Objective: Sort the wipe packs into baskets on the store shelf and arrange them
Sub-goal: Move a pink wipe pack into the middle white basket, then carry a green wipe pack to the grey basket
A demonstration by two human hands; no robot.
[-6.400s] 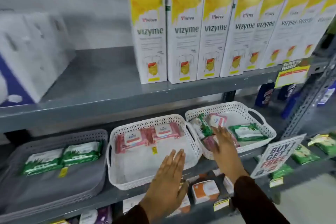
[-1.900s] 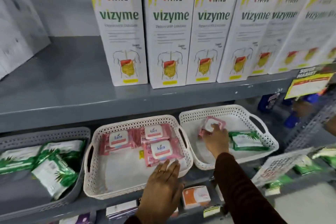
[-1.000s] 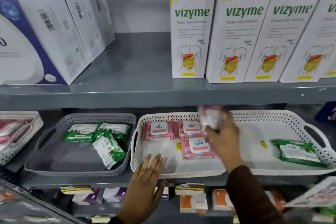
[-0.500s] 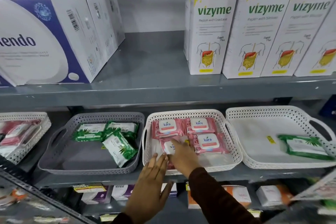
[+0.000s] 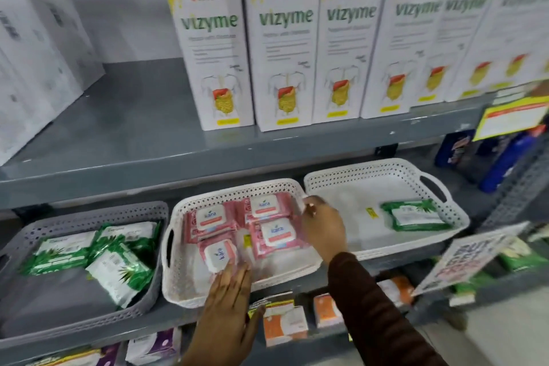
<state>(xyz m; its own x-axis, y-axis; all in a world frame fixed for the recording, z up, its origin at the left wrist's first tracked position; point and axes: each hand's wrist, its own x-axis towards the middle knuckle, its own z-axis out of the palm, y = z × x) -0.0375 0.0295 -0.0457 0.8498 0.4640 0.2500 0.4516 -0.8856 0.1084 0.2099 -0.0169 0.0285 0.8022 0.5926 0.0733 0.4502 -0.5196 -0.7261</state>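
The middle white basket (image 5: 178, 211) holds several pink wipe packs (image 5: 276, 236). My left hand (image 5: 230, 300) lies flat over that basket's front rim, fingertips touching the front pink pack (image 5: 218, 255). My right hand (image 5: 322, 224) hovers over the gap between the middle basket and the right white basket (image 5: 386, 169), fingers apart and holding nothing. One green wipe pack (image 5: 413, 215) lies in the right basket. The grey basket (image 5: 89, 214) on the left holds three green packs (image 5: 118, 269).
Tall white and yellow boxes (image 5: 282, 47) stand on the grey upper shelf (image 5: 148, 140), with white cartons (image 5: 35, 62) at its left. A promo sign (image 5: 469, 258) hangs at the lower right. Small orange boxes (image 5: 285, 325) sit on the shelf below.
My right hand has let go of the pink pack in the middle basket and moved right toward the right basket. My left hand stays at the basket's front.
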